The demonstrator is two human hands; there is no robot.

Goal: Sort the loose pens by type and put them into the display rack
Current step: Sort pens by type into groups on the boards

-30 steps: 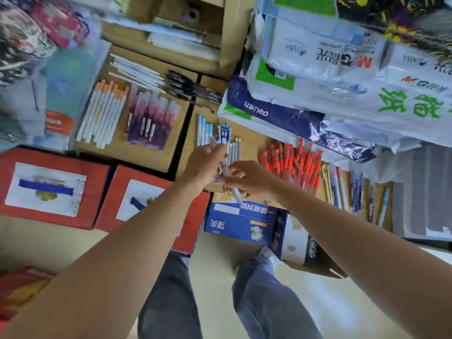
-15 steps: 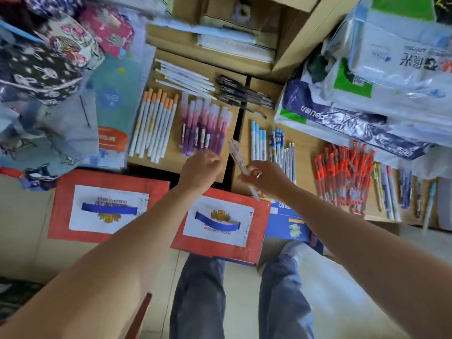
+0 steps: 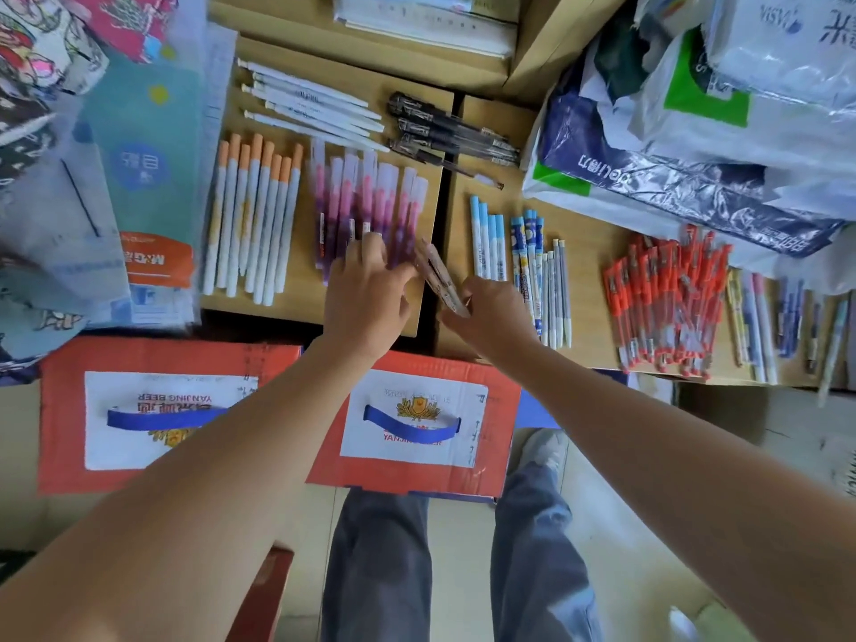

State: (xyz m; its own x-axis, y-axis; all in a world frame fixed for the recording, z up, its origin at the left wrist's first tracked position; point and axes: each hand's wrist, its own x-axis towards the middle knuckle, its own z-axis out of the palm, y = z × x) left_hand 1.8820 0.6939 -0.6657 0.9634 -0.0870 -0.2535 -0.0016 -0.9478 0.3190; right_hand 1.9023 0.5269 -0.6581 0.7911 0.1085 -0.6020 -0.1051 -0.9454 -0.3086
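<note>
Just above the dark gap [image 3: 443, 201] between the two cardboard worktop panels, the right hand [image 3: 488, 315] has its grip pinched on the near end of a pink pen [image 3: 437, 275]; blur hides whether it is one pen or two. Its long axis runs diagonally, the free end pointing away and to the left, towards the row of purple-pink pens [image 3: 366, 201]. Those lie side by side on the left panel [image 3: 308, 298], their long axes running near to far and fanned slightly. The left hand [image 3: 366, 296] rests on the near ends of that row, and I cannot tell whether its grip is closed on any pen. The row's right side sits close to the panel's right edge, with only a thin strip of bare cardboard. More bare cardboard lies between this row and the orange-capped pens [image 3: 252, 215]. Across the gap, blue pens [image 3: 488, 243] lie just beside the right hand.
</note>
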